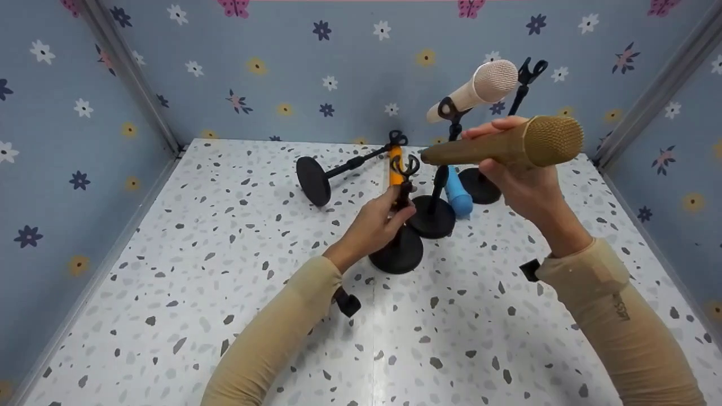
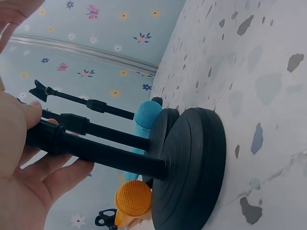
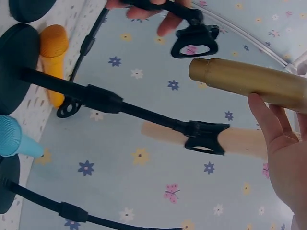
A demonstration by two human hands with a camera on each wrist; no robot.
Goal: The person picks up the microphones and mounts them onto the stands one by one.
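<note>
My left hand [image 1: 369,225] grips the stem of a black microphone stand [image 1: 401,254], whose round base is on the speckled tabletop. In the left wrist view, thumb and fingers wrap the upper stem [image 2: 110,155]. My right hand [image 1: 533,189] holds a gold microphone [image 1: 555,141] almost level, its mesh head to the right. The narrow tail points at the stand's black clip [image 1: 406,165], a small gap apart in the right wrist view. Just behind, a pale pink microphone [image 1: 493,82] sits tilted in the clip of a second stand [image 1: 431,221].
A blue microphone [image 1: 459,198] and an orange microphone [image 1: 396,155] lie behind the held stand. One black stand [image 1: 313,181] is tipped on its side to the left. Another stand [image 1: 479,187] stands at back right with a bare clip. Flowered panels [image 1: 304,73] border the tabletop.
</note>
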